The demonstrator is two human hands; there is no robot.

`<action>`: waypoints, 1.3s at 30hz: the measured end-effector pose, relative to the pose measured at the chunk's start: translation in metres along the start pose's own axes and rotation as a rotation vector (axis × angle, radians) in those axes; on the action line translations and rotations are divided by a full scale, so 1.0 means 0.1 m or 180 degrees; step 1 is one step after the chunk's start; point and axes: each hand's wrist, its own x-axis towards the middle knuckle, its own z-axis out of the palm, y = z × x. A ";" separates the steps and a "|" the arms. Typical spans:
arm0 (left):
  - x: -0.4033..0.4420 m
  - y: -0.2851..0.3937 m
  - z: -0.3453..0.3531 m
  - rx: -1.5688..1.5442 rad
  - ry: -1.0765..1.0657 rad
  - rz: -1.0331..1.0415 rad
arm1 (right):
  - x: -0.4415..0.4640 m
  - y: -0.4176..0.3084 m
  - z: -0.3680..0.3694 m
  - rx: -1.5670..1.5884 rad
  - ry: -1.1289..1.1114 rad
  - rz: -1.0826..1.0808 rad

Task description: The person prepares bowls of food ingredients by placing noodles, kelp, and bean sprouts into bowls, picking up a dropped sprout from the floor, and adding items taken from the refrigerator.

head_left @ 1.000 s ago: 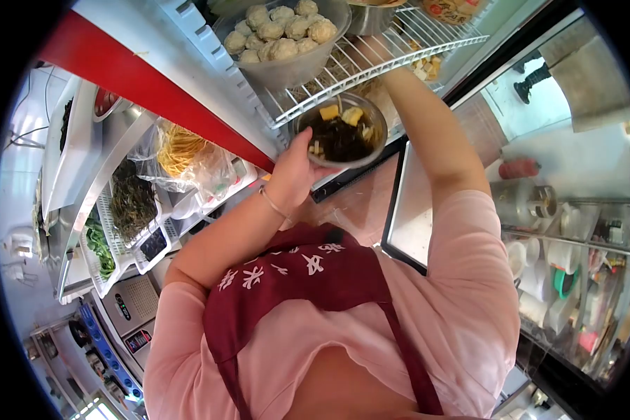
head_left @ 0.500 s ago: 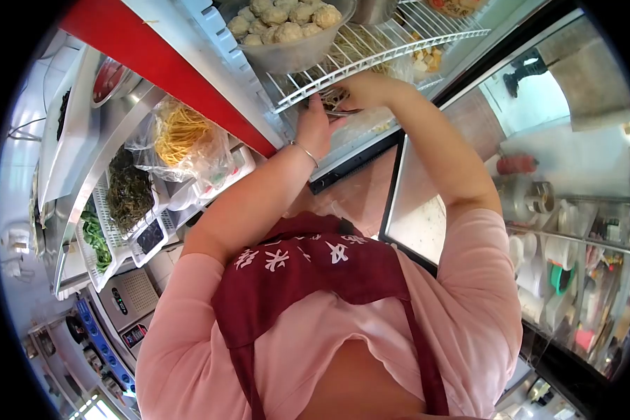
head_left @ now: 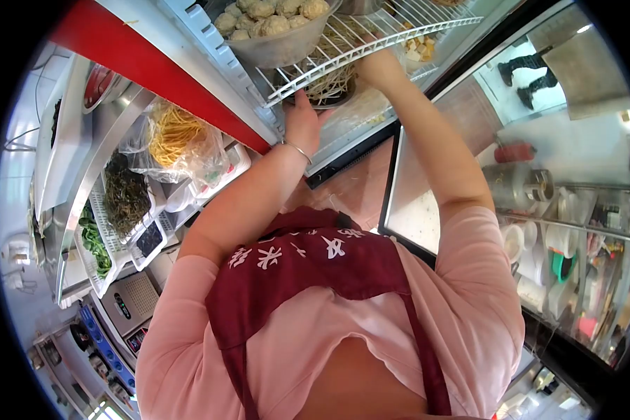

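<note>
A dark-rimmed bowl [head_left: 327, 105] of bean sprouts [head_left: 332, 85] sits under the white wire shelf [head_left: 371, 47] of an opened fridge. My left hand [head_left: 303, 124] grips the bowl's near left edge, with some fingertips hidden under the shelf. My right hand [head_left: 380, 70] is at the bowl's right side, reaching beneath the shelf. The wires and the hand's own back hide its fingers, so its hold is unclear. Above, a clear bowl of pale meatballs [head_left: 274, 26] rests on the shelf, left of my right hand.
Pale yellow cubes [head_left: 418, 49] lie right of my right hand. The fridge's glass door [head_left: 416, 189] stands open on the right. Outside its red frame [head_left: 161, 70], on the left, are bagged yellow noodles [head_left: 175, 136], dark seaweed-like strands [head_left: 124, 192] and green leaves [head_left: 96, 241].
The sprout bowl has moved deeper under the wire shelf, showing more sprouts through the wires. Both hands have gone in with it, the right one farther up and forward.
</note>
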 end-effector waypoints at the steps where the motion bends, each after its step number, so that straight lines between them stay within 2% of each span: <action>1: 0.00 -0.03 -0.03 0.0594 0.0080 0.0381 | 0.01 -0.01 0.01 0.0002 0.0001 0.0000; 2: 0.02 -0.06 -0.04 0.0595 0.0087 0.0376 | 0.01 -0.01 0.03 0.0096 -0.0110 0.0126; 4: -0.01 0.06 0.02 -0.0557 0.0213 -0.0262 | 0.03 -0.10 -0.01 0.0200 -0.0233 0.0248; 6: -0.01 0.07 0.01 -0.0425 0.0250 -0.0282 | 0.11 -0.18 -0.07 0.0270 -0.1697 0.0547; 7: -0.01 0.07 0.02 -0.0300 0.0273 -0.0295 | 0.13 -0.15 0.07 0.0271 -0.1693 0.0550; 9: -0.01 0.08 0.04 -0.0122 0.0274 -0.0320 | 0.18 -0.13 0.34 0.2813 -0.1528 0.2048; 10: -0.02 0.09 0.05 0.0052 0.0284 -0.0343 | 0.21 -0.14 0.39 0.3385 -0.1416 0.2330; 14: -0.02 0.16 0.09 0.0329 0.0437 -0.0520 | 0.24 -0.31 0.28 0.1596 -0.1254 0.0512; 16: 0.03 0.14 0.07 0.0441 0.0236 -0.0582 | 0.23 -0.42 0.23 0.1143 -0.1098 0.0075; 19: 0.04 0.17 0.08 0.0435 0.0167 -0.0755 | 0.19 -0.45 0.36 0.0967 -0.0980 -0.0038; 21: 0.03 0.20 0.10 0.0393 0.0154 -0.0736 | 0.20 -0.32 0.59 0.1046 -0.0535 0.0201; 22: 0.01 0.23 0.10 0.0350 0.0140 -0.0719 | 0.21 -0.26 0.65 0.1048 -0.0538 0.0196; 24: -0.03 0.30 0.16 0.0184 0.0119 -0.0698 | 0.21 -0.15 0.72 0.1120 -0.0160 -0.0237; 25: -0.05 0.33 0.17 0.0023 0.0088 -0.0677 | 0.18 -0.24 0.56 0.1119 -0.0170 -0.0240; 27: 0.01 0.29 0.17 -0.0088 0.0023 -0.0631 | 0.12 -0.37 0.25 0.0692 -0.0693 -0.0376; 28: 0.03 0.27 0.16 -0.0195 -0.0047 -0.0582 | 0.11 -0.32 0.38 0.0664 -0.0526 -0.0692; 29: 0.04 0.26 0.16 -0.0197 -0.0048 -0.0587 | 0.08 -0.29 0.35 0.0662 -0.0529 -0.0688; 31: 0.03 0.27 0.17 -0.0041 -0.0190 -0.0481 | 0.01 -0.34 0.11 0.0601 -0.0857 -0.1468; 32: 0.02 0.28 0.17 -0.0040 -0.0190 -0.0485 | 0.04 -0.23 0.28 0.0331 -0.1157 -0.1540; 33: 0.02 0.29 0.18 -0.0041 -0.0156 -0.0513 | 0.03 -0.27 0.21 0.0333 -0.1158 -0.1538; 35: 0.02 0.28 0.18 -0.0039 -0.0121 -0.0543 | 0.00 -0.41 0.01 0.0359 -0.1995 -0.1196; 39: 0.00 0.20 0.17 -0.0230 -0.0084 -0.0583 | -0.08 -0.42 0.07 0.0238 -0.1633 -0.1724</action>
